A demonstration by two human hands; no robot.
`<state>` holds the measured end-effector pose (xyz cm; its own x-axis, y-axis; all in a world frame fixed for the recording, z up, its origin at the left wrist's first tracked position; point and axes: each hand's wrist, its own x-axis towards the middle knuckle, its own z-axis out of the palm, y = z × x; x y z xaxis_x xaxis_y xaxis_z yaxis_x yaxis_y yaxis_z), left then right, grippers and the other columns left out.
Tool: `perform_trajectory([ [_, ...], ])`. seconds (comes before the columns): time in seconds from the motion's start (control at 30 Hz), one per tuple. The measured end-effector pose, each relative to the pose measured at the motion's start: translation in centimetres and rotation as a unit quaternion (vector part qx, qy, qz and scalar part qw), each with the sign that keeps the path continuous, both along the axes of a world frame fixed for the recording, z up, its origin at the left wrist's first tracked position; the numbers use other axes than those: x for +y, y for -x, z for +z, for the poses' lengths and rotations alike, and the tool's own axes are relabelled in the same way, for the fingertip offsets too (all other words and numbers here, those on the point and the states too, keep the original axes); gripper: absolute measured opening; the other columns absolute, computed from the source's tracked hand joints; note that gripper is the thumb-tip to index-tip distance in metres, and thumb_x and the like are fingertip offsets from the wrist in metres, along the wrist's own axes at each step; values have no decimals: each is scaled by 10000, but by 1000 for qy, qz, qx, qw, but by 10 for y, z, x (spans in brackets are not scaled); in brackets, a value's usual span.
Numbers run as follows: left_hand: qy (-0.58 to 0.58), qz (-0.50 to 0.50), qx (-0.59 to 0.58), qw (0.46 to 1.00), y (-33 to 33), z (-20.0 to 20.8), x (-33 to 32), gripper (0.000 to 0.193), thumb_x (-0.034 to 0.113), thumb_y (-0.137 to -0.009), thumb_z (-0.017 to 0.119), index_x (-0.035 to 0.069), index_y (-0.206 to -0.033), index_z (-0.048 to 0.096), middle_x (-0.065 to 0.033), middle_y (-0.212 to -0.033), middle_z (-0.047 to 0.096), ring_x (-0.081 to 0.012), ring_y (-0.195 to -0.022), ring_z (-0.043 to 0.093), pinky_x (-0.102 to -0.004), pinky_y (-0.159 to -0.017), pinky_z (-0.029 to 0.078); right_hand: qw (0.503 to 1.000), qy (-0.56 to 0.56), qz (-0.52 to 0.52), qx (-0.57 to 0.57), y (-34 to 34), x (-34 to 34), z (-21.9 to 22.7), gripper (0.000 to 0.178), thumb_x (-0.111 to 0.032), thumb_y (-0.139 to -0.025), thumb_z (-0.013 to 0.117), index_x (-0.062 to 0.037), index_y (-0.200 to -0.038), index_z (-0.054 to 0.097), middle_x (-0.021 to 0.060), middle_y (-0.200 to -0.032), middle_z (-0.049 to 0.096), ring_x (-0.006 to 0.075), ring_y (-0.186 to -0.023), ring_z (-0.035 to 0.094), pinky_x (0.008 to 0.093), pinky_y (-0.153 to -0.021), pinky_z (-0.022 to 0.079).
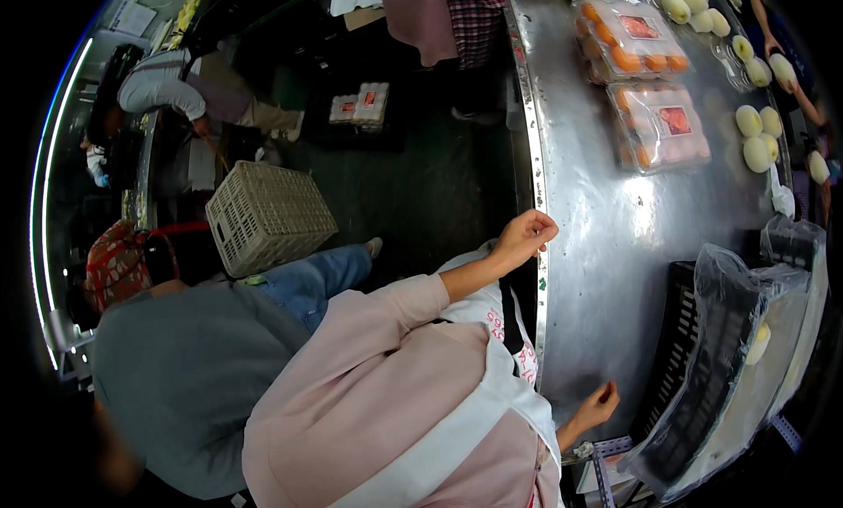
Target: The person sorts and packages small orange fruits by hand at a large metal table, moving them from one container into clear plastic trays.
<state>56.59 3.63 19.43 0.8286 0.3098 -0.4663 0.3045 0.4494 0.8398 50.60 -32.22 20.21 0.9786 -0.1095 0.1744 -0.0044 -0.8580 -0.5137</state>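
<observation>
Silvery sheet metal forms the long worktop (606,284) before the person in the pale pink sweater (378,403); the person's left hand (527,233) is at its whitish, scuffed near edge, the grip narrow, fingers curled in toward the thumb; the right hand (597,406), lower in the view, is by the metal surface with its fingers bent, though whether that grip is wide or narrow, or closed on something, cannot be told.

Nearest to the left hand among the packed goods is a clear plastic clamshell pack of round orange fruit with a red label (663,126); it lies flat on the metal, farther up and to the right, well apart from the fingers; just past it sits a clear stack of similar orange-filled packs (628,38); beyond the single pack, near the far edge, rests a cluster of pale yellow oval fruit (756,153).

Near the right hand, on its right in the view, stands a black slatted plastic crate draped with clear film (672,341); one pale yellow fruit (755,345) shows inside, apart from both hands.
</observation>
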Motion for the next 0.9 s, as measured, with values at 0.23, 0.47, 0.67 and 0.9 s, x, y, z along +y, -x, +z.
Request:
perform_trajectory([
  [0.23,-62,54,5,997,3,5,33,232,178,-808,577,33,-973,501,-33,-805,538,-78,-640,524,-172,-522,425,981,-75,181,-13,-98,92,6,137,-9,-772,527,-8,-892,593,117,-799,568,227,-673,546,286,-590,438],
  [0.47,-103,35,-61,992,-92,10,69,368,228,-800,586,46,-1082,434,-57,-951,508,-108,-761,530,-212,-617,438,919,-350,120,135,-166,198,21,248,-94,-795,562,0,-1024,547,66,-891,571,124,-787,537,217,-685,436],
  [0.67,-120,-20,-16,992,-199,3,105,722,390,-721,649,56,-1239,274,-140,-1153,409,-171,-819,499,-280,-646,451,911,-393,20,122,-250,254,18,540,-245,-762,623,38,-1167,405,163,-1105,481,176,-919,519,275,-740,460],
  [0.9,-18,-9,-32,999,-245,-16,104,479,229,-746,658,32,-981,290,-102,-909,484,-150,-782,535,-271,-612,498,897,-400,-101,161,-290,282,9,640,-292,-763,621,81,-1198,336,195,-1130,453,203,-939,512,284,-804,407],
])
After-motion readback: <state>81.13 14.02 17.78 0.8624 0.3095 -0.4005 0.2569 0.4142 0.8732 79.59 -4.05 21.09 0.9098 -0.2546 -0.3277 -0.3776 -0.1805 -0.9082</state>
